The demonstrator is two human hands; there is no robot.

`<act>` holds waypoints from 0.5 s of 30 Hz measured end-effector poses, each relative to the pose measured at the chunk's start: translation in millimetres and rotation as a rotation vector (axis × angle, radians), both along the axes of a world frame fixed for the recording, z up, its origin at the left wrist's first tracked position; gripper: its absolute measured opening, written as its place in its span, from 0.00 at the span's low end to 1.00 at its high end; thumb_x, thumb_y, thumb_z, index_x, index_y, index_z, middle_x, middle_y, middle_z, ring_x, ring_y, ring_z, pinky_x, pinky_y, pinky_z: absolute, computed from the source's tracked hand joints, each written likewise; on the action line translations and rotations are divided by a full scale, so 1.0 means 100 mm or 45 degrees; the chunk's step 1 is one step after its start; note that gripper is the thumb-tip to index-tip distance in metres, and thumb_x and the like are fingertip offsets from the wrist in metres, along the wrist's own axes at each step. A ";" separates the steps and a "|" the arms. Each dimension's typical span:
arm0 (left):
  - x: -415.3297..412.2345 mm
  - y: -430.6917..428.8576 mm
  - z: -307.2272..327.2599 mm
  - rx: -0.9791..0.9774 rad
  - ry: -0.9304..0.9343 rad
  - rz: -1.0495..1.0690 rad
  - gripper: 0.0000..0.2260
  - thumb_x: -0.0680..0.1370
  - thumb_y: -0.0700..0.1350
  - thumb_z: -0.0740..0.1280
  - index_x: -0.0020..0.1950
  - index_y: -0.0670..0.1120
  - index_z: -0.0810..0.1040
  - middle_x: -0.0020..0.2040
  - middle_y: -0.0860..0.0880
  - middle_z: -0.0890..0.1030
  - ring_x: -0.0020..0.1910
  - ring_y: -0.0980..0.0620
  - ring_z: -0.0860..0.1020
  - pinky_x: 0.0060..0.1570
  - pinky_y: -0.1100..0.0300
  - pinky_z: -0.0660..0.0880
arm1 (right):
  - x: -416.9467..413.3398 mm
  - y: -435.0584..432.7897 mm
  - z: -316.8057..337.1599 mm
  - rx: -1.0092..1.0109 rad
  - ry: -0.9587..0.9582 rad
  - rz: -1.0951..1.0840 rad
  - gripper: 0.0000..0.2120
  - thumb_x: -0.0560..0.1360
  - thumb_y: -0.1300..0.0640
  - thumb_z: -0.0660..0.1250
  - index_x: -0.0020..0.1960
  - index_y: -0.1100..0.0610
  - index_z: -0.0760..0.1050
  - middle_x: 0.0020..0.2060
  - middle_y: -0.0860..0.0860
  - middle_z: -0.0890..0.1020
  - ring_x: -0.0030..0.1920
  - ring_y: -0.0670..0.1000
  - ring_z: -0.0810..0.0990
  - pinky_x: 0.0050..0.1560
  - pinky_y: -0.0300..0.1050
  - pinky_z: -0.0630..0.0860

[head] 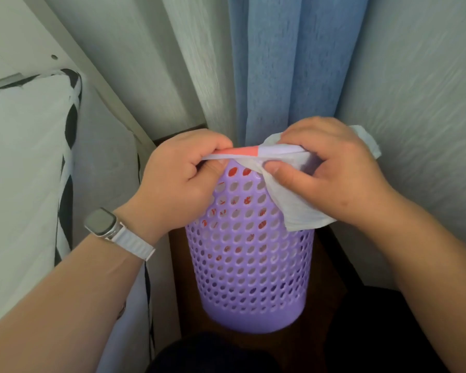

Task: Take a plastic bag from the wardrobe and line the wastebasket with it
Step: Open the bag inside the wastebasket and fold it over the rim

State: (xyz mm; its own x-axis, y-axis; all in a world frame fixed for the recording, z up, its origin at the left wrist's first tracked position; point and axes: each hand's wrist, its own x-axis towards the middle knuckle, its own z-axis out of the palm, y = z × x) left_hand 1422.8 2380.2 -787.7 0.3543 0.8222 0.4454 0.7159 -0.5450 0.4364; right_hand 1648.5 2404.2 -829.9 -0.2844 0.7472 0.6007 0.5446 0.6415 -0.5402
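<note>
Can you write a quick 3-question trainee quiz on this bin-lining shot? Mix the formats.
1. True or false: the plastic bag is already partly inside the wastebasket.
2. Which wrist carries the watch? A) left B) right C) neither
3. Fill in: both hands grip the bag at the wastebasket's ____.

Key:
1. True: bag and red print show through the holes.
2. A: it is above the left hand; the right hand has a bare wrist.
3. Rim: the bag edge is being pulled over it, with a flap hanging outside on the right.
</note>
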 end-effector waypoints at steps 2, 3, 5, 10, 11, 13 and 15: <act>0.01 -0.01 0.00 -0.033 -0.050 0.036 0.07 0.76 0.38 0.62 0.48 0.40 0.80 0.40 0.49 0.79 0.40 0.54 0.75 0.41 0.63 0.71 | -0.03 -0.02 -0.05 -0.098 0.132 -0.036 0.15 0.73 0.43 0.69 0.43 0.56 0.79 0.39 0.50 0.79 0.42 0.52 0.77 0.46 0.47 0.71; 0.02 -0.02 0.00 -0.042 -0.058 0.049 0.07 0.76 0.38 0.62 0.47 0.40 0.80 0.40 0.48 0.80 0.40 0.54 0.75 0.41 0.61 0.71 | -0.05 -0.03 -0.06 -0.138 0.193 -0.068 0.15 0.72 0.43 0.68 0.41 0.55 0.77 0.36 0.48 0.77 0.40 0.50 0.75 0.43 0.45 0.70; 0.04 -0.02 -0.01 -0.064 -0.072 0.059 0.07 0.76 0.38 0.62 0.47 0.40 0.80 0.39 0.47 0.80 0.39 0.53 0.75 0.41 0.60 0.72 | -0.10 -0.06 -0.08 -0.186 0.279 -0.129 0.15 0.70 0.42 0.68 0.37 0.54 0.74 0.33 0.47 0.75 0.37 0.50 0.73 0.39 0.46 0.68; 0.03 -0.02 0.03 -0.061 -0.024 -0.030 0.10 0.75 0.43 0.62 0.50 0.41 0.81 0.42 0.47 0.80 0.41 0.51 0.76 0.43 0.56 0.73 | -0.16 -0.12 -0.11 -0.153 0.287 -0.234 0.17 0.68 0.43 0.68 0.35 0.58 0.74 0.31 0.51 0.76 0.34 0.52 0.74 0.36 0.51 0.72; 0.04 -0.03 0.04 -0.036 0.025 -0.063 0.12 0.74 0.44 0.63 0.53 0.41 0.81 0.44 0.47 0.80 0.43 0.50 0.77 0.45 0.55 0.74 | -0.18 -0.12 -0.12 -0.137 0.278 -0.246 0.17 0.68 0.43 0.68 0.35 0.58 0.74 0.31 0.51 0.76 0.34 0.53 0.74 0.36 0.53 0.72; 0.09 -0.04 0.05 0.028 0.117 -0.104 0.16 0.75 0.46 0.64 0.59 0.41 0.80 0.47 0.46 0.82 0.45 0.48 0.78 0.47 0.53 0.74 | -0.21 -0.13 -0.13 -0.100 0.265 -0.262 0.17 0.68 0.43 0.68 0.35 0.58 0.75 0.31 0.52 0.77 0.34 0.53 0.75 0.36 0.54 0.73; 0.14 -0.04 0.02 0.092 0.194 -0.083 0.16 0.78 0.49 0.63 0.60 0.42 0.80 0.44 0.47 0.81 0.42 0.47 0.78 0.45 0.49 0.74 | -0.24 -0.14 -0.14 -0.080 0.266 -0.273 0.17 0.68 0.43 0.68 0.35 0.58 0.75 0.30 0.52 0.78 0.34 0.54 0.75 0.36 0.55 0.73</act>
State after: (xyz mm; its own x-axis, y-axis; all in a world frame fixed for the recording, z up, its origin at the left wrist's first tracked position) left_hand 1436.3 2376.7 -785.4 0.4739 0.7630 0.4397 0.7330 -0.6185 0.2832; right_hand 1624.1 2390.1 -843.5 0.0087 0.8143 0.5804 0.5369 0.4858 -0.6897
